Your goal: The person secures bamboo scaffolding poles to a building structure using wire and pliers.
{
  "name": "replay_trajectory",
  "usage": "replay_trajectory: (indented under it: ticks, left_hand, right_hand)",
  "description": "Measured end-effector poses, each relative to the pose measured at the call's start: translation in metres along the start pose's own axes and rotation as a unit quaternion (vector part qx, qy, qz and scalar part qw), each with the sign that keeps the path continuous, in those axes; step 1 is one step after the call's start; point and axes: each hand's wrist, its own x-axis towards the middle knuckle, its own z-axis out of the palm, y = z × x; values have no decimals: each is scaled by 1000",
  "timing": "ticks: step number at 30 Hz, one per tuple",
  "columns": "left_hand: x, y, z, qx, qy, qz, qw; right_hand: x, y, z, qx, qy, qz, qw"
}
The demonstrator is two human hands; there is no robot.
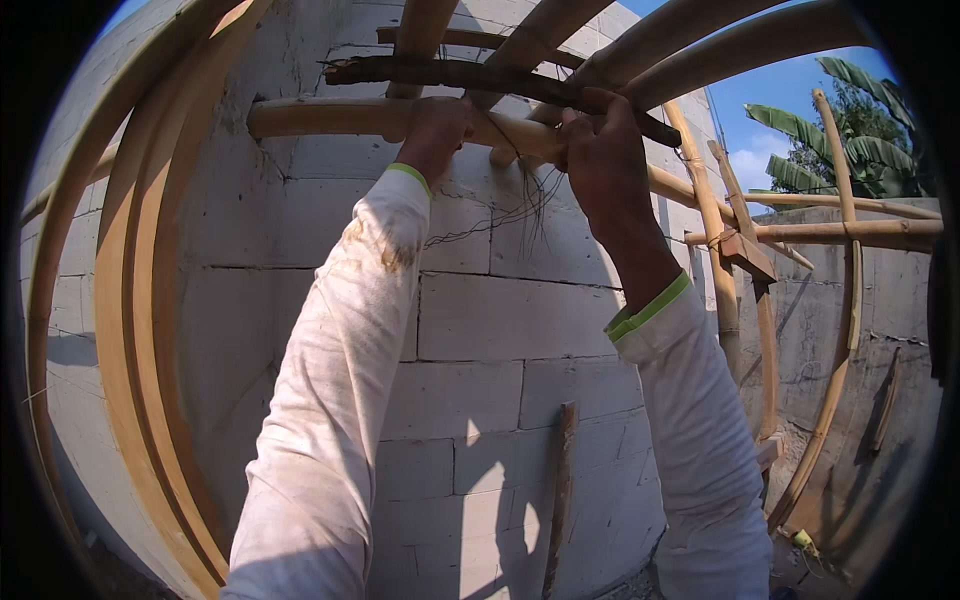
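Note:
Both my arms reach up to a horizontal bamboo pole (330, 118) in front of a block wall. My left hand (435, 138) is closed against the pole, its fingertips turned away; what it grips is hidden. My right hand (608, 170) is raised at the pole's right end, fingers bent together close to a dark, rough stick (440, 72) lying across the bamboo. What those fingers pinch is too small to tell. Thin dark tie wires (535, 200) dangle in a loose tangle between my hands, below the pole.
Thick bamboo poles (690, 45) slope overhead across the pale block wall (520, 315). Wooden boards (140, 300) stand upright at left. On the right, upright bamboo (708, 220) and a wood block (747, 255) join a frame. A narrow stick (562, 490) leans on the wall below.

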Motion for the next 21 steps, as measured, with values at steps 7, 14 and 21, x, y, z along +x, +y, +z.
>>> replay_trajectory:
  ticks: [7,14,21]
  left_hand:
    - [-9,16,-14,70,28,47,996]
    - [-13,19,5,105,61,10,993]
    - [-3,36,-16,284,2,-3,959]
  right_hand:
    - [-63,35,11,125,-31,67,989]
    - [-91,30,-7,293,-36,164,941]
    - [-62,58,-28,188,36,20,981]
